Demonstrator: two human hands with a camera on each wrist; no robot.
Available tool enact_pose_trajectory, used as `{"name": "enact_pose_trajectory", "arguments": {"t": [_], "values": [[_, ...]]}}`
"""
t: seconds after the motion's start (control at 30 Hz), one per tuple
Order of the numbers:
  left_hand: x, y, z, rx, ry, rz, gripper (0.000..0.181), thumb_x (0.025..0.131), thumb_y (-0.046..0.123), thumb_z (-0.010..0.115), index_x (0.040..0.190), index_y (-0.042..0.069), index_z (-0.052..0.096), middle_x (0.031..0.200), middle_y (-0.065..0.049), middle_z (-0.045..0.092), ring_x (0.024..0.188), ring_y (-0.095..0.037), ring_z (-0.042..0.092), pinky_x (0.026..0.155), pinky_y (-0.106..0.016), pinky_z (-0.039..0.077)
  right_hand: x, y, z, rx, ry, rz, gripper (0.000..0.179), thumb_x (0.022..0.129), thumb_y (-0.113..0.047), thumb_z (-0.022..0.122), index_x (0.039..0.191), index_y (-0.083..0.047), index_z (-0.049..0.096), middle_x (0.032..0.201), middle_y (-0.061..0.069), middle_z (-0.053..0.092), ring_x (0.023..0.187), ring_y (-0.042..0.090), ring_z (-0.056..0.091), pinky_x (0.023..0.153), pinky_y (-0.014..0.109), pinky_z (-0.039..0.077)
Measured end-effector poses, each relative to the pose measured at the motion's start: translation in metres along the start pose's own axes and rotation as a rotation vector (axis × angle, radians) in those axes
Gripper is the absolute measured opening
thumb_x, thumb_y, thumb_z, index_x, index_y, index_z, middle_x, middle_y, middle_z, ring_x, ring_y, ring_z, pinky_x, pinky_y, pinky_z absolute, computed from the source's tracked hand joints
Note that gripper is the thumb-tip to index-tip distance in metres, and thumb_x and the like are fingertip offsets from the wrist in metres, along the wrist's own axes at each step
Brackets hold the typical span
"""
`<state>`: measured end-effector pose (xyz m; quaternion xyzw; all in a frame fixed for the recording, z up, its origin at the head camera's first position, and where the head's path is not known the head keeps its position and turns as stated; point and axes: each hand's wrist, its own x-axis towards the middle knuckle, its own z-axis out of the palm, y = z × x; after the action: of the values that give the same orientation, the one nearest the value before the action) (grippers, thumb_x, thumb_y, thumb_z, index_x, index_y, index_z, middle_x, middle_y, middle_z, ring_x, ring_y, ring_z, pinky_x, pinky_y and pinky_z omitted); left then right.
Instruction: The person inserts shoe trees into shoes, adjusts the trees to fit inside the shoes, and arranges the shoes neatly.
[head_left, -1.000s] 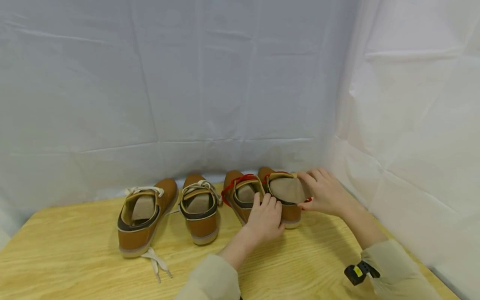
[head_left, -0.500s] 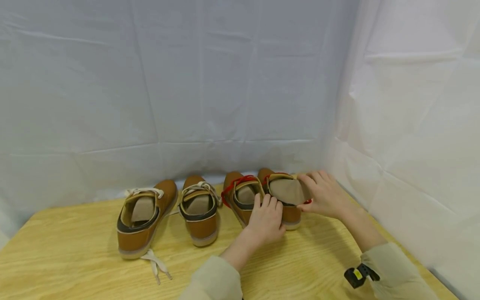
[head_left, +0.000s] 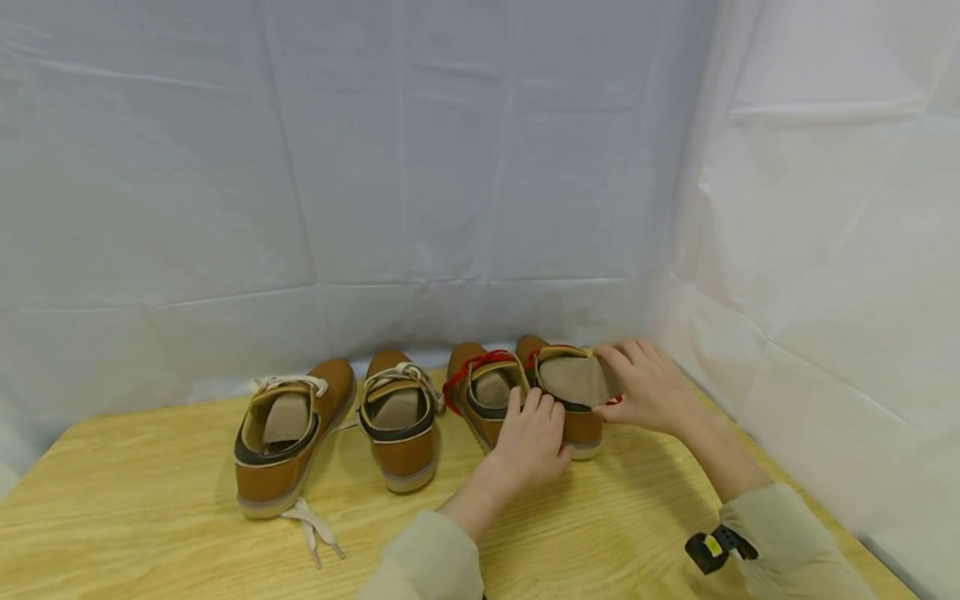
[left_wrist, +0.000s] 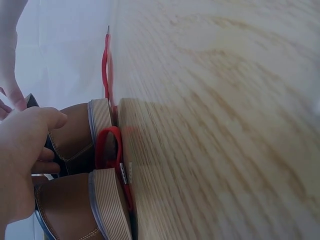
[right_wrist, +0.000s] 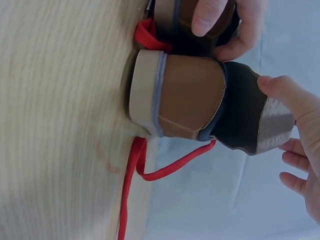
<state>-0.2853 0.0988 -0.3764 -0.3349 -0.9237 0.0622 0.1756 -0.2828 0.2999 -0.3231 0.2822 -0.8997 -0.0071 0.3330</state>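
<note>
Two brown shoes with red laces stand side by side toward the right of the table, heels facing me. My right hand (head_left: pixel 651 387) pinches the heel end of a beige insole (head_left: pixel 573 379), thumb on one face and fingers on the other. The insole slopes up out of the opening of the rightmost shoe (head_left: pixel 581 431); its dark underside shows in the right wrist view. My left hand (head_left: pixel 531 433) holds that shoe at the left of its heel, thumb across the back and fingers at the collar. Beside it is the other red-laced shoe (head_left: pixel 468 408), partly covered by this hand.
Two brown shoes with cream laces, a left one (head_left: pixel 273 483) and a right one (head_left: pixel 408 458), stand farther left. A loose cream lace end (head_left: pixel 315 529) lies on the wooden table (head_left: pixel 150 500). White sheeting (head_left: pixel 480 208) hangs behind and at right. A red lace (right_wrist: pixel 172 170) trails beside the rightmost shoe.
Almost nothing differs. Both hands keep their holds on the shoe and the insole, with only a slight shift of the right wrist.
</note>
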Motion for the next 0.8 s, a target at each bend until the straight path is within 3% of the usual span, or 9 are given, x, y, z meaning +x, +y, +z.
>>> {"name": "enact_pose_trajectory", "arguments": {"t": [0.3,0.53,0.8], "values": [[-0.001,-0.001,-0.001,0.005,0.004,0.015,0.049,0.089,0.048,0.051,0.119,0.01,0.052,0.119,-0.006,0.05,0.118,-0.026,0.038,0.103,-0.05,0.022,0.007,-0.008,-0.005,-0.044,-0.115,0.056,0.074,0.065,-0.044,0.077,0.122,-0.003,0.054,0.106,0.015,0.054,0.098,0.035,0.048,0.082,0.05,0.04],[-0.002,-0.001,-0.001,0.018,0.009,0.02,0.051,0.088,0.049,0.052,0.12,0.01,0.052,0.12,-0.006,0.05,0.119,-0.025,0.037,0.103,-0.049,0.022,0.011,-0.01,-0.004,-0.065,-0.128,0.073,0.074,0.066,-0.044,0.077,0.123,-0.002,0.054,0.107,0.017,0.054,0.1,0.036,0.048,0.084,0.051,0.04],[-0.003,-0.001,-0.001,0.033,0.016,0.031,0.052,0.087,0.049,0.052,0.12,0.008,0.052,0.12,-0.007,0.049,0.119,-0.026,0.037,0.102,-0.049,0.022,0.017,-0.014,-0.006,-0.072,-0.198,0.118,0.076,0.067,-0.044,0.077,0.126,-0.002,0.053,0.111,0.017,0.055,0.104,0.037,0.048,0.086,0.052,0.04]]}}
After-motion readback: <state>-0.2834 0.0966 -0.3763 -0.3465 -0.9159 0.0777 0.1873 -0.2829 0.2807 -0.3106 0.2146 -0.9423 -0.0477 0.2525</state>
